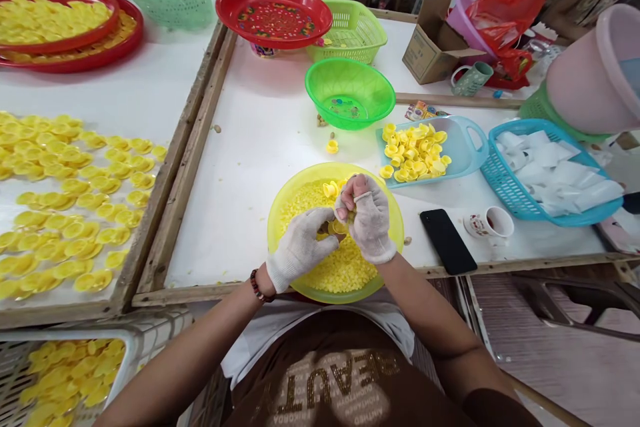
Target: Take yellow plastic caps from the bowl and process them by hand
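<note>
Both hands wear white gloves with bare fingertips and meet above a yellow basin (274, 220). My left hand (303, 247) is closed around a small yellow cup-shaped piece (339, 227), whose rim shows between the two hands. Beside it, my right hand (369, 220) is closed with its fingertips pinched together. What lies in those right fingers is mostly hidden by the glove. Small yellow pellets (345, 270) fill the basin below. Just behind the hands, some yellow cup pieces (330, 189) rest on the pellets.
A light-blue tray (463, 147) holds more yellow cups. A black phone (448, 241), a mug (497, 221) and a blue basket (543, 213) stand to the right. Behind is a green bowl (350, 97). Yellow discs (75, 230) cover the left table beyond a wooden edge (185, 167).
</note>
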Tool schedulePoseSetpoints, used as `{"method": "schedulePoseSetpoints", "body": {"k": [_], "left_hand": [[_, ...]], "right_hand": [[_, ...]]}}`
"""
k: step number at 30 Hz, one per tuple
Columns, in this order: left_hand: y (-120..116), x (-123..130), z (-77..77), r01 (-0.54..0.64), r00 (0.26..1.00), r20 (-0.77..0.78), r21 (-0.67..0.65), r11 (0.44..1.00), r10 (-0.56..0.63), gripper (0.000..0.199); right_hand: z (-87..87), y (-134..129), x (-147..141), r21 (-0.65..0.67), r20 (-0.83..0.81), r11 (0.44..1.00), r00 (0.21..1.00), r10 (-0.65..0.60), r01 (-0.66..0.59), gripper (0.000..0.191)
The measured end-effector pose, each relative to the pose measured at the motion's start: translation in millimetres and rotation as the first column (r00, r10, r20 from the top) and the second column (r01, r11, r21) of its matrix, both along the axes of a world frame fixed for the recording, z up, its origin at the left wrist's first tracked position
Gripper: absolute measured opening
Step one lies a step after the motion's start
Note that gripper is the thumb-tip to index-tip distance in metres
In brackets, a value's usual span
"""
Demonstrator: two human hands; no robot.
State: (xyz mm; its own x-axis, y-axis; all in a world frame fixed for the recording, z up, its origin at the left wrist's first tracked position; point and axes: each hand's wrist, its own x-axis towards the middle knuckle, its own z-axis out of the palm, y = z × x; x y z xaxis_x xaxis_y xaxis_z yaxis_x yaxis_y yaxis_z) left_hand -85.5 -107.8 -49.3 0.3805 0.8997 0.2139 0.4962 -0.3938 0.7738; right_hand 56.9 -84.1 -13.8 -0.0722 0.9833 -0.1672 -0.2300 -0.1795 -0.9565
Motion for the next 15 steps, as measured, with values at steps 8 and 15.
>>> {"method": "schedulePoseSetpoints", "body": {"k": [8, 15], "left_hand": [[-6, -14, -2.7, -0.048, 0.999, 0.024, 0.127, 0.991, 0.045, 0.028], [-15, -68, 10.8, -0.308, 0.949, 0.001, 0.218, 0.926, 0.315, 0.029]], "right_hand": [[-6.3, -9, 22, 0.029, 0.146, 1.0, 0.989, -0.002, -0.003, 0.031], [-33.9, -34, 36, 0.238, 0.642, 0.915, 0.759, 0.104, -0.326, 0.03]]}}
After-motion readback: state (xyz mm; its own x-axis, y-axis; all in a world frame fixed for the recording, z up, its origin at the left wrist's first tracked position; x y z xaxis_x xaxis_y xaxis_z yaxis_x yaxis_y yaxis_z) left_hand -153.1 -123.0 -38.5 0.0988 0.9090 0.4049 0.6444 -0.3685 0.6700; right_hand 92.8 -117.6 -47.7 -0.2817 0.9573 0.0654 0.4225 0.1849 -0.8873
